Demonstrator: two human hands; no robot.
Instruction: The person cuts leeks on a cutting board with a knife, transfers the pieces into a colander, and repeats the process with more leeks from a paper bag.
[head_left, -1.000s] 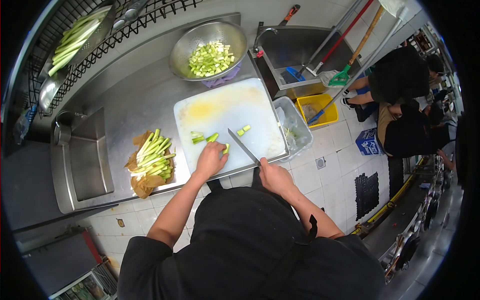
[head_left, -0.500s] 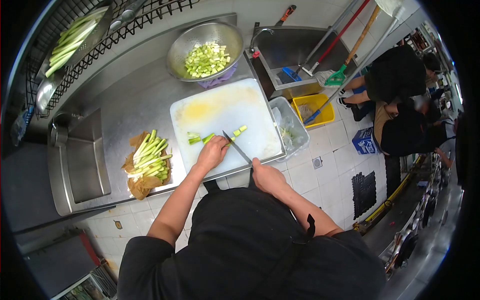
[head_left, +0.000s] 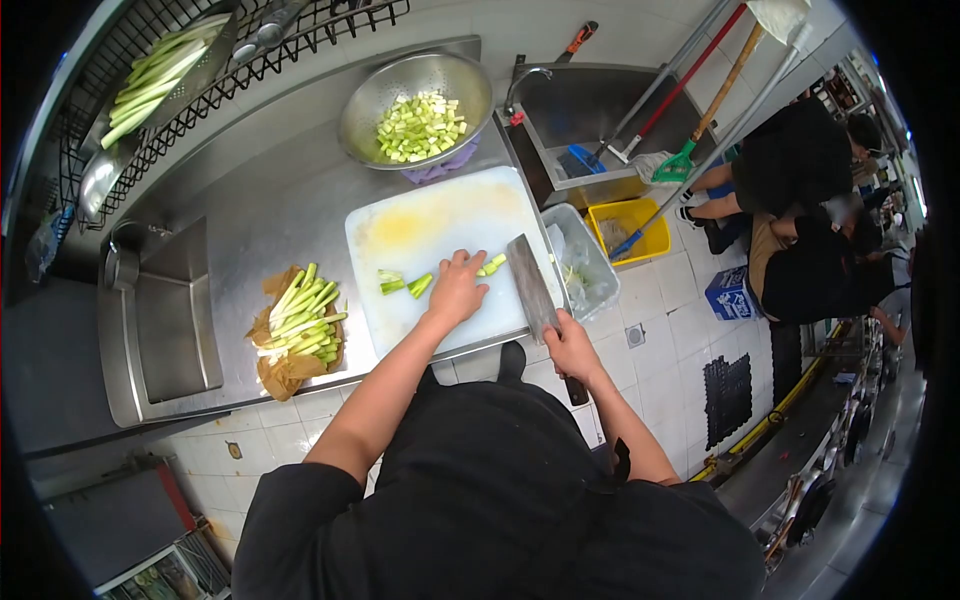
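Observation:
My right hand (head_left: 570, 352) grips the dark handle of a cleaver (head_left: 535, 286), whose broad blade is turned flat above the right edge of the white cutting board (head_left: 440, 216). On the board, my left hand (head_left: 458, 290) has its fingers stretched and spread, with the fingertips beside small cut pieces of green stalk (head_left: 492, 265). Longer stalk pieces (head_left: 420, 286) lie to its left. Whether anything is under the palm is hidden. A pile of pale green vegetable stalks (head_left: 305, 318) rests on brown paper (head_left: 288, 376) left of the board. Behind it, a steel colander (head_left: 360, 116) holds chopped green pieces.
A sink basin (head_left: 172, 320) is at the left, another sink (head_left: 610, 105) at the back right. A clear bin (head_left: 597, 290) and yellow bucket (head_left: 655, 226) stand right of the board. Long-handled mops and brooms lean nearby. Other people (head_left: 800, 165) are at far right.
The cleaver has moved right, away from the stalk, and its blade has turned flat. My left hand has shifted right and its fingers have spread toward the cut pieces.

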